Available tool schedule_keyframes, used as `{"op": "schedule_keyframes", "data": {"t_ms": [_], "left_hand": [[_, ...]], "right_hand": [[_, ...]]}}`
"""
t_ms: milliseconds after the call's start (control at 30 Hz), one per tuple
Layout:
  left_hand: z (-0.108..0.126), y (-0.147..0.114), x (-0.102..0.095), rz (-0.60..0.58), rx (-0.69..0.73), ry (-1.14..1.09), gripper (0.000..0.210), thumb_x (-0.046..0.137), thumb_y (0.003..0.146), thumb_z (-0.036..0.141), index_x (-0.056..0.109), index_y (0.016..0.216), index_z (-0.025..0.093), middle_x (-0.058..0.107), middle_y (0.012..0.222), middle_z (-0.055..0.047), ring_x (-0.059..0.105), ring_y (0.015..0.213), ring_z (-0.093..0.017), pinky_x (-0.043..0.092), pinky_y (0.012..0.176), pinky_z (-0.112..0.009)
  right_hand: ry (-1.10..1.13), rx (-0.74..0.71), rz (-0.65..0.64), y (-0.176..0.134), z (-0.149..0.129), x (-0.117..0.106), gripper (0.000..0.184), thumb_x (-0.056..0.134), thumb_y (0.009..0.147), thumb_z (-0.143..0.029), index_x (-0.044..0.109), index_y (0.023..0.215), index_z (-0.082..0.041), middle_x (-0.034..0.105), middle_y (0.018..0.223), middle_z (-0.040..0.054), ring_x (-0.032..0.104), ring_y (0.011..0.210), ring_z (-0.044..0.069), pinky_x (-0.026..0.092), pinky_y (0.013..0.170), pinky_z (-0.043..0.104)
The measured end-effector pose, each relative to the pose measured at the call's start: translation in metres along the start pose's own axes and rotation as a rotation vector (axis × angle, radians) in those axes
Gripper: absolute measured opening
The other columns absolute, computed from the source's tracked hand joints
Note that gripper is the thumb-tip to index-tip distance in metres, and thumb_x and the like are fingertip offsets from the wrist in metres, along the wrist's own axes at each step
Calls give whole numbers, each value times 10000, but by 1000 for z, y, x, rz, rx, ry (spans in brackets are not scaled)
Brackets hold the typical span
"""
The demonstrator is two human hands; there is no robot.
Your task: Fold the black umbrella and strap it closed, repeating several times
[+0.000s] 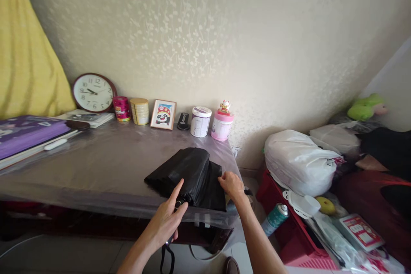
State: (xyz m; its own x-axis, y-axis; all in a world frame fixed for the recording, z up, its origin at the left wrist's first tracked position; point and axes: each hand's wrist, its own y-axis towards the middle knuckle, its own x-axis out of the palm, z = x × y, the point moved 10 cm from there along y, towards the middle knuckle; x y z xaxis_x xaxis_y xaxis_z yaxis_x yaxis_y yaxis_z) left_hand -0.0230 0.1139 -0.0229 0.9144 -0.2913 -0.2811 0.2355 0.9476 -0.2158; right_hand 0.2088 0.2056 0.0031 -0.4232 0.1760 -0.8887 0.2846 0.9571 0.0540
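From my end I see the black umbrella (191,165) lying loosely bunched on the counter (96,158), close to its front right corner, the handle (182,200) toward me at the front edge. My left hand (168,216) has its grip wrapped around that handle, index finger and thumb stretched forward, and a black strap (172,259) hangs below. My right hand (231,185) has a narrow grip, fingertips pinched on the right side of the canopy. Along the back edge stand a round clock (94,94), a framed panda picture (163,114), a white tub (201,123) and, near the back right corner, a pink tub (222,126) bearing a cat figurine (224,107).
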Motion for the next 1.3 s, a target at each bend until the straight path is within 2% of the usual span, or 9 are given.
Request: {"op": "schedule_keyframes", "data": {"t_ms": [133, 233, 300, 467, 767, 900, 1000, 1167, 1300], "left_hand": [[-4, 3, 1, -2, 17, 1, 635, 358, 895, 370, 30, 1437, 348, 385, 502, 127, 516, 327, -101, 398, 340, -172], [-3, 3, 1, 3, 23, 4, 634, 359, 895, 364, 35, 1439, 338, 390, 499, 128, 519, 327, -98, 396, 344, -165], [-2, 3, 1, 2, 35, 11, 635, 358, 895, 360, 35, 1441, 326, 393, 475, 131, 526, 333, -101, 408, 360, -167], [-1, 3, 1, 10, 54, -25, 638, 361, 890, 355, 39, 1440, 331, 374, 450, 137, 513, 326, -106, 411, 356, -175], [2, 2, 5, 3, 63, -57, 639, 353, 889, 366, 41, 1444, 312, 402, 464, 127, 500, 325, -99, 374, 353, -161], [6, -1, 7, 7, 63, 54, 632, 329, 901, 350, 25, 1448, 269, 447, 447, 113, 503, 334, -109, 384, 401, -173], [9, -3, 5, 45, 73, 215, 634, 333, 904, 327, 30, 1452, 224, 559, 540, 58, 525, 381, -110, 394, 473, -192], [10, -2, 0, 127, 104, 448, 669, 398, 881, 307, 73, 1453, 185, 670, 871, -87, 641, 724, -183, 406, 645, -235], [7, -1, 1, 150, 88, 480, 739, 426, 873, 312, -12, 1450, 165, 667, 940, -114, 638, 830, -216, 391, 665, -242]], "right_hand": [[245, 17, 11, 7, 6, 3, 100, 562, 740, -217, 641, 773, -166, 677, 848, 90, 617, 897, 243, 440, 731, 307], [488, 70, -24, 11, 12, 11, 316, 578, 745, -314, 592, 1022, -162, 678, 877, 65, 632, 763, 188, 455, 569, 250], [640, 111, -65, 10, 13, 18, 448, 591, 730, -406, 557, 1099, -156, 677, 842, 59, 623, 661, 168, 431, 471, 229], [939, 115, -206, 1, -4, 31, 321, 647, 653, -394, 649, 862, -150, 645, 644, 23, 571, 516, 138, 406, 414, 217], [1338, 67, -247, 9, -52, 18, 249, 722, 597, -289, 635, 801, -178, 657, 701, 2, 580, 558, 103, 466, 507, 197], [1353, 46, -233, 11, -76, 14, 222, 706, 617, -259, 627, 804, -168, 643, 678, -6, 572, 545, 92, 473, 504, 191], [1322, 40, -216, 14, -88, 19, 195, 689, 642, -255, 604, 793, -166, 625, 643, -15, 558, 523, 84, 479, 498, 189], [1229, 9, -193, 15, -100, 32, 219, 675, 670, -226, 559, 846, -170, 603, 596, -35, 564, 510, 86, 496, 521, 202], [1120, -42, -195, 12, -105, 34, 326, 638, 704, -221, 512, 995, -150, 657, 642, 2, 619, 588, 118, 494, 564, 220]]}}
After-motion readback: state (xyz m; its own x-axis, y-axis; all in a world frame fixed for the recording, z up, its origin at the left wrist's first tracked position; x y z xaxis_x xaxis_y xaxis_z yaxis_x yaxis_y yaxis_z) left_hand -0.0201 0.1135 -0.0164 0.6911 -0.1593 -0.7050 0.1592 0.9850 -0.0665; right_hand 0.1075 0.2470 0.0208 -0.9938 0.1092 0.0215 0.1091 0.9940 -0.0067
